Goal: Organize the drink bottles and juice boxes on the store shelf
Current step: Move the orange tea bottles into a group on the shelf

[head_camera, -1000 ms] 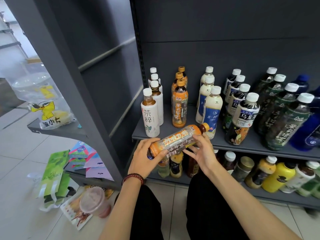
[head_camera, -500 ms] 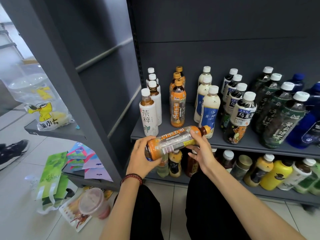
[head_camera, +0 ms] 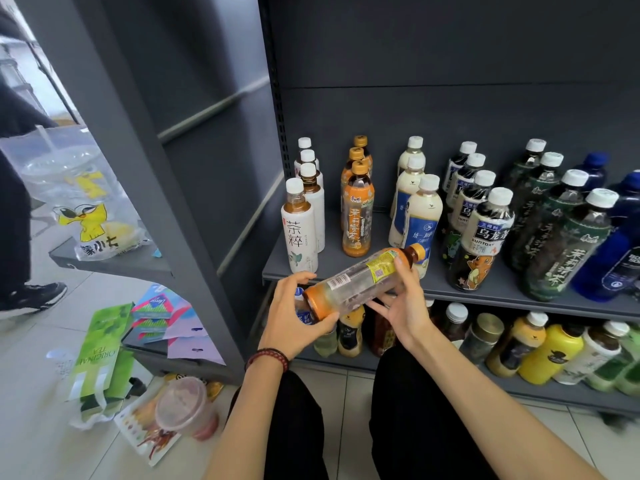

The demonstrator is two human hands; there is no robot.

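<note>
An orange tea bottle (head_camera: 360, 282) lies nearly level in front of the grey shelf (head_camera: 332, 265), its cap pointing right and slightly up. My left hand (head_camera: 294, 317) grips its base; my right hand (head_camera: 401, 303) holds its upper half near the neck. Its barcode and a yellow label patch face up. On the shelf behind stand rows of white tea bottles (head_camera: 299, 230), orange tea bottles (head_camera: 356, 216), milk tea bottles (head_camera: 419, 220), dark oolong bottles (head_camera: 481, 233), green tea bottles (head_camera: 561, 244) and blue bottles (head_camera: 613, 251).
A lower shelf (head_camera: 540, 393) carries mixed bottles, several of them yellow or green. Left of the grey upright (head_camera: 138, 188), snack bags, a green tea carton (head_camera: 100, 355) and a plastic cup (head_camera: 183, 407) lie on the floor. Another person's shoe (head_camera: 31, 296) stands at the far left.
Both hands have turned the orange bottle about its length, so the barcode and yellow patch now face up. Another person's shoe has come in at the left.
</note>
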